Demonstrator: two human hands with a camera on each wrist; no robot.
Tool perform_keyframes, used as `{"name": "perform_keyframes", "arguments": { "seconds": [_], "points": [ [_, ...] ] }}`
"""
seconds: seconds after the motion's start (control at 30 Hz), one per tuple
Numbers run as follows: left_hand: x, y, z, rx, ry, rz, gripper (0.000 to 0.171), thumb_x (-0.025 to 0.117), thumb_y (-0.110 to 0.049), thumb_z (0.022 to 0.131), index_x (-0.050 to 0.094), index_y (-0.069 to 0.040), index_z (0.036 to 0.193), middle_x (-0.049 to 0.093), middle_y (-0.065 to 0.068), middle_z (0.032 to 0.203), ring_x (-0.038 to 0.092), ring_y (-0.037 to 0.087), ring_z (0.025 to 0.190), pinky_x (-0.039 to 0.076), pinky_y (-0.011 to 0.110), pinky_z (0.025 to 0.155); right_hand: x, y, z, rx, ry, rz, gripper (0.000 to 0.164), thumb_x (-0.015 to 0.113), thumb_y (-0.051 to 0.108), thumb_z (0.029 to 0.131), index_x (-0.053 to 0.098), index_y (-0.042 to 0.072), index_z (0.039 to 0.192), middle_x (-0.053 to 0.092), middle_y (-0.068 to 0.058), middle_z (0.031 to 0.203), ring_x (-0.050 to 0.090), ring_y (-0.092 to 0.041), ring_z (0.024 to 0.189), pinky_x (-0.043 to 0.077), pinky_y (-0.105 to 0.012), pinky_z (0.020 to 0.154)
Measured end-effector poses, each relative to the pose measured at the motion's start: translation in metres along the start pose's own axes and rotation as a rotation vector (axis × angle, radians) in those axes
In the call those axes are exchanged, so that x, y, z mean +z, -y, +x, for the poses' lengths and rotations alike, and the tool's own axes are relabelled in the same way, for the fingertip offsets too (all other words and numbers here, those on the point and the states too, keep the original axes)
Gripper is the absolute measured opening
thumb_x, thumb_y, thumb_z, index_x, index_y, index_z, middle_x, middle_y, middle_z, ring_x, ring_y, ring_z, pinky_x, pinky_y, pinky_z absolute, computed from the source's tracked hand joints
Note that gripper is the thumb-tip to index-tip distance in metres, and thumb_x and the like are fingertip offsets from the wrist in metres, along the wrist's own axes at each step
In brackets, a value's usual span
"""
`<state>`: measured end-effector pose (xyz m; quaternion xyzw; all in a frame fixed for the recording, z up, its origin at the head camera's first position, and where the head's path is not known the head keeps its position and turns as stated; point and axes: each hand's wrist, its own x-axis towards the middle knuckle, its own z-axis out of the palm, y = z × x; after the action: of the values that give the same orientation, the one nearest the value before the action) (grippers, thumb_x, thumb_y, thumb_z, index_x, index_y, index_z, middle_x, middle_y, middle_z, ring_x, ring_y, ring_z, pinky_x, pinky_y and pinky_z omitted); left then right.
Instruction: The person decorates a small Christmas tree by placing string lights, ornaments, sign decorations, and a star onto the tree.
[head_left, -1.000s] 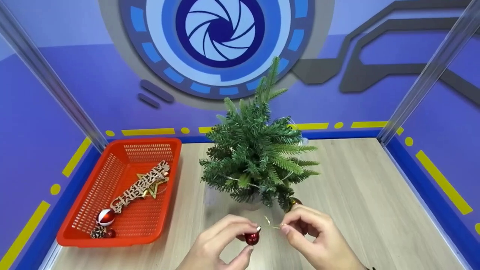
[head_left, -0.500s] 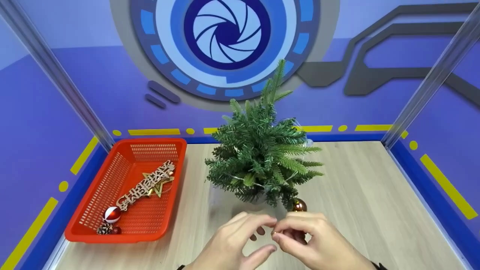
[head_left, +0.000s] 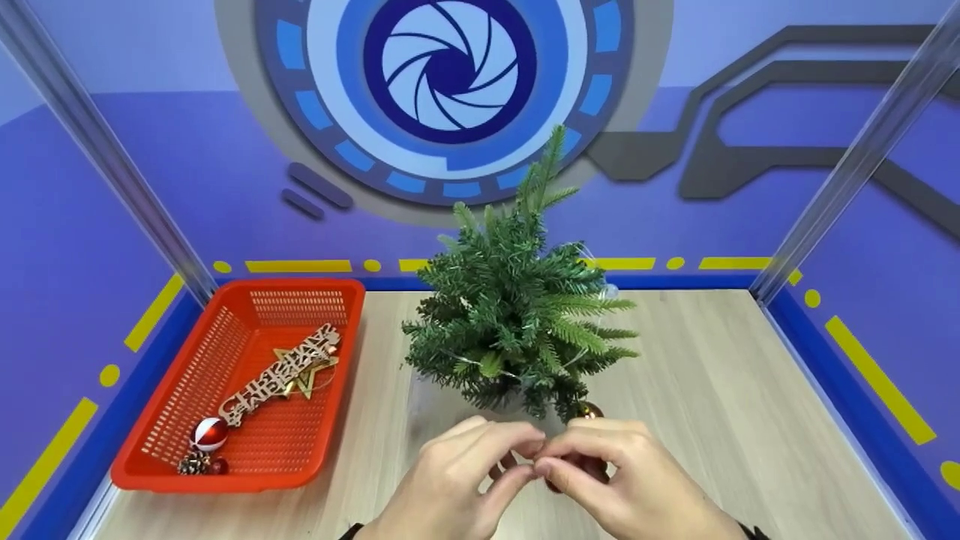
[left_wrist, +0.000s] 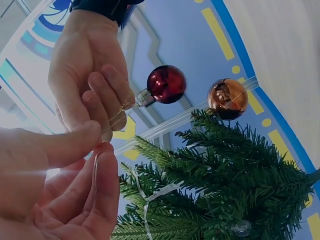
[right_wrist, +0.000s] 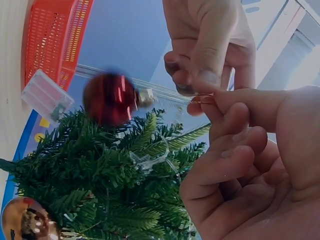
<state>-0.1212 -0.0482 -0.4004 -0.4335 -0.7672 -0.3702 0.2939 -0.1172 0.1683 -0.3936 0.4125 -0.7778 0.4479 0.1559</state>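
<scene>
Both hands meet in front of the small Christmas tree (head_left: 517, 315). My left hand (head_left: 450, 472) and right hand (head_left: 630, 472) bring thumb and index fingertips together, pinching a thin gold string (left_wrist: 117, 115) between them. From that string hangs a shiny red bauble (left_wrist: 167, 84) with a silver cap, just below the right fingers. In the head view the hands hide most of it. In the right wrist view the red bauble (right_wrist: 109, 98) is blurred. Behind the right hand, a copper-gold bauble (head_left: 590, 410) hangs at the tree's lower front branches.
On the left stands an orange-red basket (head_left: 321, 457) holding a wooden Christmas sign (head_left: 281, 375), a gold star (head_left: 306, 382), a red-and-white ball (head_left: 209, 433) and a pinecone (head_left: 195, 463). Clear light wire (left_wrist: 146, 202) winds through the tree. A translucent box (right_wrist: 47, 97) sits near its base.
The left hand has let go of the red bauble and moved right to the string at the right fingertips. The bauble now hangs beneath the right hand.
</scene>
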Motion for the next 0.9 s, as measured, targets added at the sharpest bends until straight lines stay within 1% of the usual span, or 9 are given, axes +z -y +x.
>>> {"name": "perform_keyframes", "arguments": {
  "seconds": [0.17,0.27,0.37,0.5,0.6,0.7,0.77,0.83,0.9],
  "points": [
    [-0.001,0.0,-0.002,-0.005,-0.019,0.012,0.028,0.077,-0.01,0.084,0.069,-0.017,0.11,0.071,-0.01,0.096,0.064,0.002,0.083,0.049,0.007,0.08,0.001,0.0,0.0,0.002,0.009,-0.001,0.023,0.074,0.001,0.085,0.074,0.018,0.099,0.072,0.005,0.084,0.055,0.001,0.067,0.044,-0.008,0.06],
    [-0.001,0.0,-0.004,-0.01,-0.034,0.015,0.026,0.079,-0.009,0.081,0.071,-0.018,0.105,0.072,-0.011,0.094,0.064,0.001,0.082,0.05,0.008,0.079,0.003,-0.001,0.0,0.013,0.003,-0.003,0.022,0.075,0.001,0.085,0.074,0.018,0.099,0.07,0.005,0.08,0.054,0.002,0.064,0.043,-0.007,0.057],
    [-0.003,0.0,-0.004,-0.003,-0.048,0.007,0.023,0.079,-0.009,0.081,0.073,-0.019,0.1,0.073,-0.011,0.092,0.064,0.0,0.082,0.05,0.008,0.078,0.004,-0.001,0.0,0.025,-0.009,0.003,0.022,0.074,0.0,0.084,0.073,0.017,0.098,0.068,0.006,0.077,0.052,0.003,0.062,0.043,-0.007,0.055],
    [-0.006,-0.001,-0.003,0.004,-0.07,-0.033,0.023,0.078,-0.004,0.079,0.073,-0.017,0.097,0.072,-0.01,0.089,0.063,0.001,0.081,0.049,0.006,0.077,0.006,0.0,0.0,0.024,-0.017,0.015,0.023,0.074,0.0,0.085,0.073,0.018,0.098,0.066,0.007,0.075,0.052,0.003,0.062,0.043,-0.007,0.055],
    [-0.009,-0.002,-0.001,-0.012,-0.109,-0.044,0.026,0.077,-0.001,0.076,0.073,-0.016,0.096,0.071,-0.008,0.09,0.062,0.002,0.081,0.049,0.005,0.076,0.007,0.0,0.002,0.014,-0.019,0.023,0.024,0.074,-0.002,0.084,0.072,0.018,0.097,0.063,0.007,0.074,0.05,0.002,0.061,0.041,-0.007,0.053],
    [-0.014,-0.003,0.002,-0.008,-0.16,-0.018,0.027,0.077,0.0,0.075,0.076,-0.014,0.098,0.071,-0.005,0.091,0.063,0.005,0.083,0.05,0.008,0.075,0.009,0.001,0.005,0.011,-0.019,0.031,0.026,0.074,-0.005,0.082,0.071,0.017,0.096,0.061,0.007,0.073,0.049,0.001,0.06,0.04,-0.007,0.052],
    [-0.019,-0.004,0.003,0.007,-0.189,-0.004,0.026,0.074,0.001,0.076,0.077,-0.012,0.098,0.07,-0.003,0.09,0.063,0.007,0.082,0.051,0.009,0.074,0.01,0.003,0.007,0.014,-0.024,0.03,0.027,0.074,-0.006,0.08,0.071,0.016,0.095,0.061,0.006,0.072,0.049,0.001,0.06,0.04,-0.007,0.052],
    [-0.024,-0.004,0.005,0.018,-0.212,0.016,0.025,0.073,0.001,0.077,0.077,-0.011,0.098,0.07,-0.001,0.09,0.063,0.009,0.082,0.051,0.009,0.073,0.011,0.005,0.01,0.016,-0.04,0.024,0.028,0.074,-0.006,0.08,0.071,0.017,0.095,0.061,0.007,0.072,0.049,0.001,0.06,0.04,-0.007,0.052],
    [-0.03,-0.005,0.007,0.003,-0.231,0.027,0.025,0.073,0.001,0.077,0.077,-0.011,0.098,0.07,-0.001,0.09,0.063,0.009,0.081,0.051,0.008,0.072,0.012,0.009,0.014,0.026,-0.068,0.016,0.027,0.075,-0.005,0.081,0.072,0.017,0.095,0.06,0.008,0.071,0.049,0.001,0.059,0.04,-0.007,0.051]
  ]
}}
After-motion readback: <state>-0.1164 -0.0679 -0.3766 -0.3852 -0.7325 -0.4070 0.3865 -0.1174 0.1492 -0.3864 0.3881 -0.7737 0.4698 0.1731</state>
